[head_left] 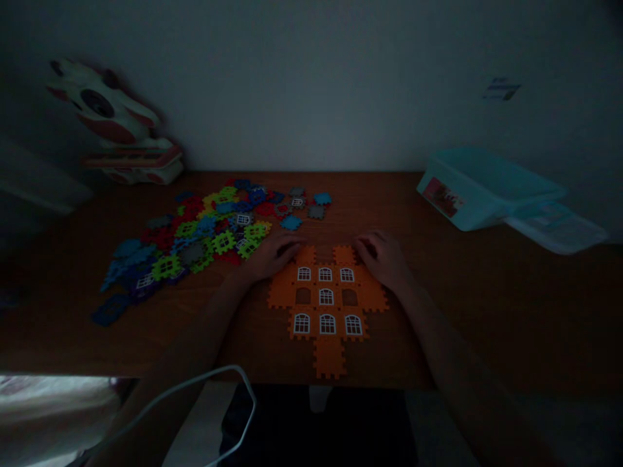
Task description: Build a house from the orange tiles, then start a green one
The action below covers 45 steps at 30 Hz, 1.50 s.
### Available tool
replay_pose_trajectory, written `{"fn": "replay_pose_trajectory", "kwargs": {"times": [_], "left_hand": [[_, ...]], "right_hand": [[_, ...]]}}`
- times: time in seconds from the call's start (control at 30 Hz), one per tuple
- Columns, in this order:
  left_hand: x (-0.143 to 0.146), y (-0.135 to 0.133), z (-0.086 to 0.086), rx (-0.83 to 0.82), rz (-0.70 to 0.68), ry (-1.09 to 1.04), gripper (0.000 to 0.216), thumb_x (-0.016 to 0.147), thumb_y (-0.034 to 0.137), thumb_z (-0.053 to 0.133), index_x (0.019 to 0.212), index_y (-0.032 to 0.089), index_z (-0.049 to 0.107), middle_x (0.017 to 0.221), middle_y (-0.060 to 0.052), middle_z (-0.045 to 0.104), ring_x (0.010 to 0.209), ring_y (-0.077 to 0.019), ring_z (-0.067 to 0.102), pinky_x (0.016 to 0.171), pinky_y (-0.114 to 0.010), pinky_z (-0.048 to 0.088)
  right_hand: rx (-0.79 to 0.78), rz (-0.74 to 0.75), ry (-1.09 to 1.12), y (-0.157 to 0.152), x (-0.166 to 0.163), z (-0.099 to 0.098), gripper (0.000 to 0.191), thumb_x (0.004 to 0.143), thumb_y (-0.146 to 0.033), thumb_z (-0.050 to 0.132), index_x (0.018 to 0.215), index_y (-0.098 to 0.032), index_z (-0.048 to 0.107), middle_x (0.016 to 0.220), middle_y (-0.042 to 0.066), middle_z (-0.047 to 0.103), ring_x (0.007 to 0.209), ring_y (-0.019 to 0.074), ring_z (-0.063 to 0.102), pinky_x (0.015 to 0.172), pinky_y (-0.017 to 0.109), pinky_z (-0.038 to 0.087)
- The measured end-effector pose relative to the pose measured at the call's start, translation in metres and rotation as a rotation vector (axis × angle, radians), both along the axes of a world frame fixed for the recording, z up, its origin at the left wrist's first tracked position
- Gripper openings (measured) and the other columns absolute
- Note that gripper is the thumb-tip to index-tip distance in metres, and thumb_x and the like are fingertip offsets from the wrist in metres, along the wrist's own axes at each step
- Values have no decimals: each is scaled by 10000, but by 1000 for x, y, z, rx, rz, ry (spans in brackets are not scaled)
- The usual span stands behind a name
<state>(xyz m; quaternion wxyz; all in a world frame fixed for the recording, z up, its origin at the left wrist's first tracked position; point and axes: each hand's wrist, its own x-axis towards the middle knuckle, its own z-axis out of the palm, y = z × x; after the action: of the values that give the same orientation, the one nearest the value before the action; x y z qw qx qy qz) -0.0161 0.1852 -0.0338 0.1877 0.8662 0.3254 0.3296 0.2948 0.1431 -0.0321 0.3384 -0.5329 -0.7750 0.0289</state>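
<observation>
Both hands rest palm down on the far edge of a flat orange tile panel (327, 305) that lies on the wooden tabletop (487, 305), with the panel stretching from between the hands back toward the person. The left hand (275, 254) covers the panel's far left corner, fingers bent over a tile there. The right hand (384, 259) sits on the far right corner in the same way. The two are apart, with a gap of orange tile showing between them. The light is dim, so I cannot tell whether either hand pinches a tile or only presses on it. The panel is made of interlocked square pieces, several with white window frames, and a single tile sticks out at its near end. Just to the left of the left hand, and beyond it, spreads a loose pile of coloured tiles (204, 233) in green, blue, red and grey. Farther left and back stands a toy (114, 123) against the wall. Well to the right of the right hand sits a pale blue box (479, 188), its lid (555, 227) beside it. A white cable (214, 389) loops below the tabletop's near edge.
</observation>
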Motion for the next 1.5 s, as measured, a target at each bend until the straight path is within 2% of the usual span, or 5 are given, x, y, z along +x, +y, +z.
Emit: {"fn": "replay_pose_trajectory", "kwargs": {"times": [0.4, 0.77, 0.9, 1.1, 1.5], "left_hand": [[3, -7, 1, -15, -6, 173, 439, 901, 502, 656, 1235, 216, 657, 1233, -99, 666, 1156, -255, 616, 1034, -449, 496], [9, -3, -1, -61, 46, 176, 493, 857, 570, 679, 1202, 219, 673, 1163, -94, 668, 1101, -268, 620, 994, -449, 505], [12, -6, -2, -36, 54, 135, 413, 896, 535, 648, 1159, 219, 685, 1115, -84, 677, 1085, -252, 625, 993, -437, 501], [12, -9, -2, 28, 25, 131, 370, 922, 507, 621, 1146, 222, 698, 1137, -94, 670, 1082, -257, 629, 973, -447, 513], [13, -9, -1, 68, 10, 81, 218, 952, 343, 567, 1036, 219, 725, 1093, -90, 674, 1039, -230, 640, 945, -430, 529]], "right_hand": [[-127, 59, -134, -8, -3, 4, 428, 840, -601, 684, 1118, -276, 671, 1181, 87, 674, 1112, 319, 620, 985, 530, 446], [-153, 59, -116, -6, -5, 0, 403, 853, -589, 682, 1113, -281, 687, 1088, 80, 702, 1050, 305, 646, 936, 507, 479], [-86, 63, -45, -8, -1, -2, 277, 967, -484, 553, 1075, -272, 695, 1058, 82, 710, 1014, 273, 658, 920, 480, 491], [87, -143, 48, -9, 17, 1, 259, 983, -380, 497, 965, -220, 699, 918, 114, 714, 879, 270, 659, 811, 446, 519], [-29, -33, 48, -14, 14, 6, 218, 946, -431, 578, 958, -249, 698, 946, 85, 707, 891, 258, 659, 804, 434, 533]]}}
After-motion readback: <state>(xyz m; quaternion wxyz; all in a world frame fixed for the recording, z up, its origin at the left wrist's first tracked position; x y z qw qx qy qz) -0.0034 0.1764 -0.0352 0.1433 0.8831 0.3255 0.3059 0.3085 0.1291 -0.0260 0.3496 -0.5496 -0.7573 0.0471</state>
